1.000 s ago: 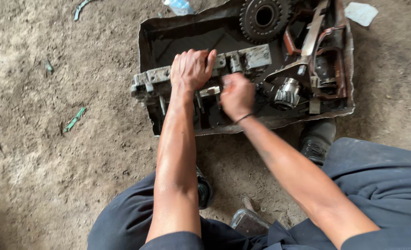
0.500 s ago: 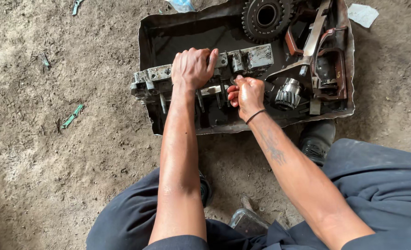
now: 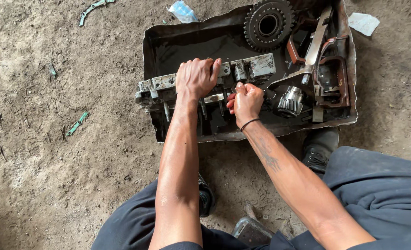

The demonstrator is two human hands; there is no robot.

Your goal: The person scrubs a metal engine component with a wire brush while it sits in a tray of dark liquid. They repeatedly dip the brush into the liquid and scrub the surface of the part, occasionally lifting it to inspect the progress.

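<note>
Down on the dirt floor [image 3: 52, 153], a dented, oily sheet-metal tray [image 3: 168, 41] is holding a long grey metal block with rods [image 3: 252, 67]. Left hand [image 3: 196, 78] is lying palm-down over that block, fingers curled onto it. Right hand [image 3: 246, 101] is closing in a fist just beside it, gripping something too small to tell. A big dark toothed gear [image 3: 268, 24] is resting at the tray's far edge.
</note>
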